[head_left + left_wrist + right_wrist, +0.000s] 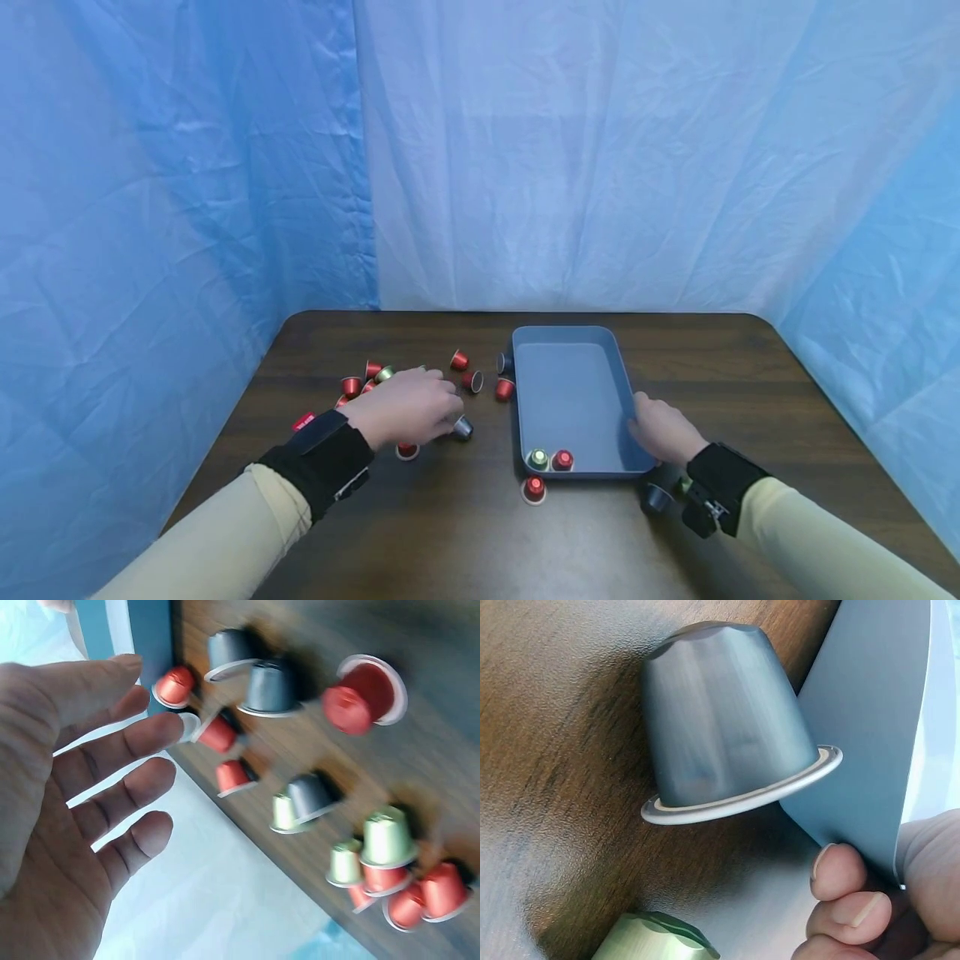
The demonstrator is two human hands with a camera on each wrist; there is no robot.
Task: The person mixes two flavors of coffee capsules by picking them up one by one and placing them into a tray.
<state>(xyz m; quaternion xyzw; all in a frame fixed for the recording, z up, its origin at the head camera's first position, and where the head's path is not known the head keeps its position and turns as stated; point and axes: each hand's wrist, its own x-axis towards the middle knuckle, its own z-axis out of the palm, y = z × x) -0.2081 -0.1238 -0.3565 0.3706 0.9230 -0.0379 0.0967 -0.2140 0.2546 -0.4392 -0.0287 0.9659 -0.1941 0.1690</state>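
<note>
My left hand (412, 406) hovers over the coffee capsules on the left of the table. Its fingers are loosely bent and hold nothing in the left wrist view, where red, green and dark grey capsules lie past the fingertips. A grey capsule (462, 427) is close to that hand in the head view. My right hand (667, 429) grips the right wall of a blue-grey tray (573, 375), thumb on one side and fingers on the other. One green capsule (538, 458) and one red capsule (562, 460) stand inside the tray, at its near left corner.
Beside the right wrist lie a dark grey capsule (727, 720) and a green capsule (656, 937). A red capsule (534, 490) stands just before the tray's near edge. Several others lie left of the tray. Blue and white curtains (562, 167) hang around the wooden table (465, 542).
</note>
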